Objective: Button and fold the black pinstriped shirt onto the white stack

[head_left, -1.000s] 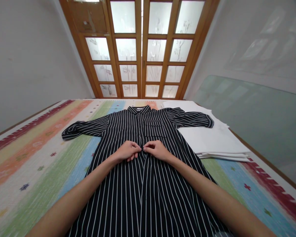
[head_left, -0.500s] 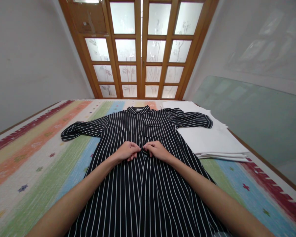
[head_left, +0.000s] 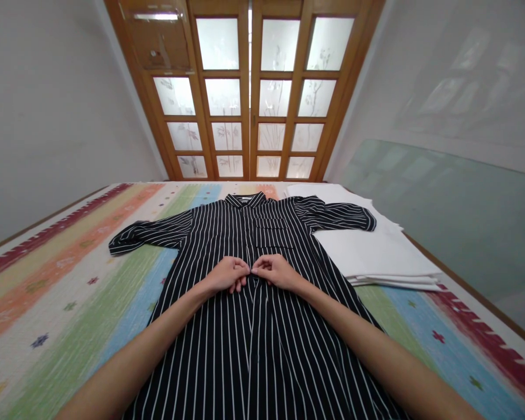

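A black shirt with white stripes (head_left: 219, 332) lies front side up, its collar at the far end and its sleeves spread to both sides. At the middle of its front edge, my left hand (head_left: 230, 274) pinches the fabric between thumb and fingers. My right hand (head_left: 275, 272) grips the other side of the same opening, and the fingertips of both hands nearly touch. Any button between them is hidden by my fingers. Below my hands the front edges lie close together along the placket.
Under the shirt spreads a striped, multicoloured cloth (head_left: 79, 309). A stack of folded white cloth (head_left: 376, 256) lies at the right, partly under one sleeve. Wooden doors with glass panes (head_left: 249, 116) stand beyond, and a pale green panel (head_left: 441, 204) leans along the right wall.
My hands have come slightly closer together, and the gap in the shirt front beneath them has narrowed. The view has tilted up a little.
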Demonstrator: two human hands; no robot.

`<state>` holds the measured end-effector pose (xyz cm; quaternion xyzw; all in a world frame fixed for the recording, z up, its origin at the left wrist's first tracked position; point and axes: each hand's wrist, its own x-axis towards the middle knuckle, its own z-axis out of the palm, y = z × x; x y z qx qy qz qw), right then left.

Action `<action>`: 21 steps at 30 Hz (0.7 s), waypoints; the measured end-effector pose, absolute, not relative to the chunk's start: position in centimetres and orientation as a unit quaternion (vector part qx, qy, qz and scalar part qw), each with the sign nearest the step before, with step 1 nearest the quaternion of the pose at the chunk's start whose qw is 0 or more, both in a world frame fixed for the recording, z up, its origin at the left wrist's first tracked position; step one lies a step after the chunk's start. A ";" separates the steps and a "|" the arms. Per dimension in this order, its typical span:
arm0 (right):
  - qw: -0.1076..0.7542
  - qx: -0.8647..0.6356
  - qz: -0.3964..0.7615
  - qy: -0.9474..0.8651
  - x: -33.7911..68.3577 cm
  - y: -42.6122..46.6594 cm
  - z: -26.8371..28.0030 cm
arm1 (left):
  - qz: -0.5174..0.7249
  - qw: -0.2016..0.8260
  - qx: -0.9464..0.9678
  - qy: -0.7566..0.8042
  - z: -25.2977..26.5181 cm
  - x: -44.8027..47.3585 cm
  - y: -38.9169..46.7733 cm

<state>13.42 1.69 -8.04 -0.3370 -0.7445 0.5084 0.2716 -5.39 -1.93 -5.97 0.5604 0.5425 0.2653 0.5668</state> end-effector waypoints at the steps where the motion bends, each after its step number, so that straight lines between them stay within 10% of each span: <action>1: 0.278 -0.337 0.496 -0.750 13.4 1.7 -8.1 | 0.265 0.567 0.562 0.541 -5.9 -5.4 -1.9; 21: 0.305 -0.355 0.418 -0.778 13.3 1.2 -7.9 | 0.286 0.573 0.528 0.558 -6.5 -5.1 -1.9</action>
